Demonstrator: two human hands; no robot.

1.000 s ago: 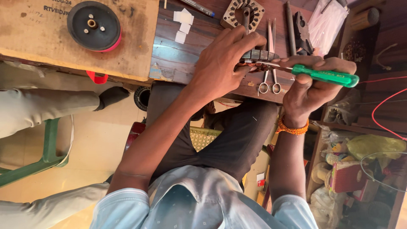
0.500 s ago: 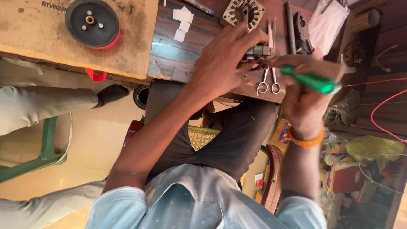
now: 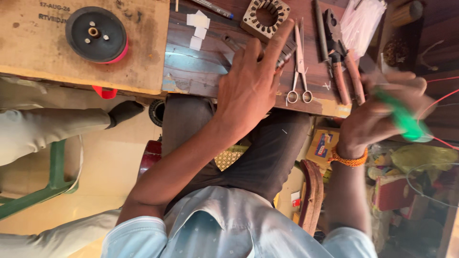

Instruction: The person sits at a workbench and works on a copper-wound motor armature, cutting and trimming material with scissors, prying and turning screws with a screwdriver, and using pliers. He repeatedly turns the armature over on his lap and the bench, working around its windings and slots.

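Black pulley wheel (image 3: 96, 34) on a wooden board (image 3: 143, 57), upper left; white paper slips (image 3: 197, 26) beside it; scissors (image 3: 300, 62) and red-handled pliers (image 3: 345, 67) upper right; green chair frame (image 3: 48, 186) lower left

scissors (image 3: 300, 62) right of left hand (image 3: 251, 81) | pliers (image 3: 342, 62) right of scissors

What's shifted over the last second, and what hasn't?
The right hand has carried the green-handled screwdriver off the workpiece, out past the bench edge toward the person; it is motion-blurred. The left hand still presses down on the bench, forefinger toward the slotted metal core. Scissors and pliers lie unmoved.
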